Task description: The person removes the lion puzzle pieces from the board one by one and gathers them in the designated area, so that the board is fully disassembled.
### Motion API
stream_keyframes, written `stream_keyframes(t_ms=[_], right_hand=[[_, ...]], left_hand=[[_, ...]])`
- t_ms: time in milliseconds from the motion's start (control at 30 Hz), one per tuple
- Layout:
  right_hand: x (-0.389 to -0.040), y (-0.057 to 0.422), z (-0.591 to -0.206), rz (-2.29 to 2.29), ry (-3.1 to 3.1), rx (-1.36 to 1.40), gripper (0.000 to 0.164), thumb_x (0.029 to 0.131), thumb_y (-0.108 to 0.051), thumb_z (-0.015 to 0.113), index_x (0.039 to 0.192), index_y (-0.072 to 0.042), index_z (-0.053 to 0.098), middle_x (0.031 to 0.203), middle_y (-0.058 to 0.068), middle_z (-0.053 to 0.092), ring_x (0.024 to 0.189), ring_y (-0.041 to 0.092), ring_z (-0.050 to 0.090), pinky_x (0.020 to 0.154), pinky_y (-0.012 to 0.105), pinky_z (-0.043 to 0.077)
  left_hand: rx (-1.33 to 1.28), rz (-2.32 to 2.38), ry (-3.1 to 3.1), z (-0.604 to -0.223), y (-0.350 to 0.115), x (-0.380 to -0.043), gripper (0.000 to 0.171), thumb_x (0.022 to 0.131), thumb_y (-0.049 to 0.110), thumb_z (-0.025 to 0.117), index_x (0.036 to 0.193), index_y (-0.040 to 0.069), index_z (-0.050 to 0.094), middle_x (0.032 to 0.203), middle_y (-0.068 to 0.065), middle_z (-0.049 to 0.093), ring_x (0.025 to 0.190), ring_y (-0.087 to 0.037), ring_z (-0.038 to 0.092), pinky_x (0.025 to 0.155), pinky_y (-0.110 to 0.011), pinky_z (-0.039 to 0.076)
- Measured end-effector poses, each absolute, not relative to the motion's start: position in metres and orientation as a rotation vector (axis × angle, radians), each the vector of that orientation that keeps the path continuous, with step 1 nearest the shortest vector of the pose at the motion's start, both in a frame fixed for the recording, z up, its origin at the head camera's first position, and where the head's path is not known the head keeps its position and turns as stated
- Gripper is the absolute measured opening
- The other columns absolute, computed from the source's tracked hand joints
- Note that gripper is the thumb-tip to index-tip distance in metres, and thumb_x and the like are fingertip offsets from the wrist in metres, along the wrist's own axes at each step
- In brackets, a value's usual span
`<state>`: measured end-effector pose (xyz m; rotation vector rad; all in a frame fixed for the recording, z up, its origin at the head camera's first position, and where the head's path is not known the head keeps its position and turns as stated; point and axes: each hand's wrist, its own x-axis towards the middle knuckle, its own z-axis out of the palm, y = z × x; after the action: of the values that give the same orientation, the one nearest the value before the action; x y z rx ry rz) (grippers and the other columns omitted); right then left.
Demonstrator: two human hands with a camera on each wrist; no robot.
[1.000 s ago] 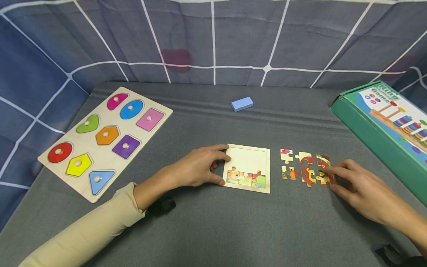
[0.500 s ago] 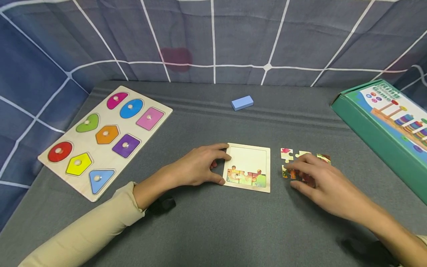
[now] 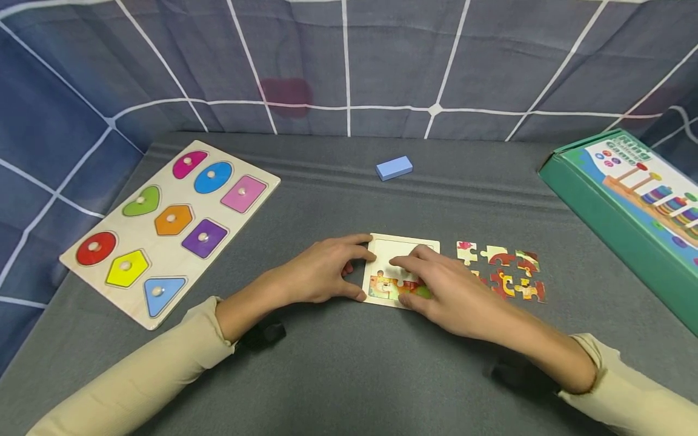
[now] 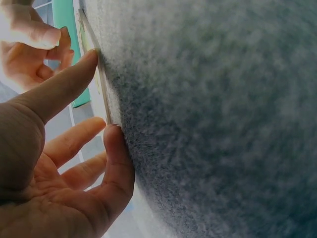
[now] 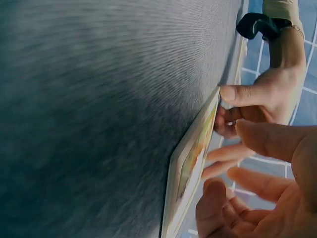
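Observation:
A small square wooden puzzle tray (image 3: 384,247) lies on the grey cloth, a bare base in its upper part and a row of fitted jigsaw pieces (image 3: 383,288) along the bottom. My left hand (image 3: 322,272) holds its left side, thumb at the lower left corner and fingers at the upper left. Over the tray's right half hovers my right hand (image 3: 458,297), thumb and forefinger spread apart; no piece shows between them in the right wrist view. Several loose jigsaw pieces (image 3: 528,289) lie right of the tray, partly covered by this hand.
A wooden shape board (image 3: 163,242) with colourful knobbed pieces lies at the left. Beyond the tray is a blue block (image 3: 394,168). A green toy box (image 3: 616,212) stands at the right. Behind the table hangs a dark checked curtain (image 3: 392,66).
My right hand has moved left from the loose pieces to above the tray, uncovering most of them. My left hand has stayed at the tray's left side.

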<state>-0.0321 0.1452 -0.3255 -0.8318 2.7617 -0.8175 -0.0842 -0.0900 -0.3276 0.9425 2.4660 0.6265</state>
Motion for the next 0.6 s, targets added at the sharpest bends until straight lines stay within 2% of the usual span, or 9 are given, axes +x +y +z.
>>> stream_keyframes(t_ms=[233, 600], right_hand=[[-0.043, 0.132, -0.327, -0.811, 2.682, -0.742, 0.042, 0.083, -0.015, 0.078, 0.122, -0.006, 0.067, 0.091, -0.001, 0.052, 0.067, 0.011, 0.044, 0.062, 0.030, 0.040], [-0.045, 0.125, -0.330, -0.794, 2.578, -0.758, 0.045, 0.082, -0.018, 0.081, 0.122, -0.004, 0.065, 0.095, -0.002, 0.051, 0.074, 0.012, 0.046, 0.067, 0.030, 0.040]], left_hand=[[0.938, 0.641, 2.457, -0.328, -0.091, -0.085, 0.060, 0.079, 0.028, 0.085, 0.131, 0.009, 0.062, 0.153, -0.007, 0.040, 0.088, -0.008, 0.055, 0.083, -0.030, 0.045], [0.920, 0.632, 2.454, -0.327, -0.090, -0.084, 0.061, 0.079, 0.028, 0.085, 0.133, 0.010, 0.062, 0.154, -0.008, 0.038, 0.088, -0.009, 0.054, 0.085, -0.033, 0.044]])
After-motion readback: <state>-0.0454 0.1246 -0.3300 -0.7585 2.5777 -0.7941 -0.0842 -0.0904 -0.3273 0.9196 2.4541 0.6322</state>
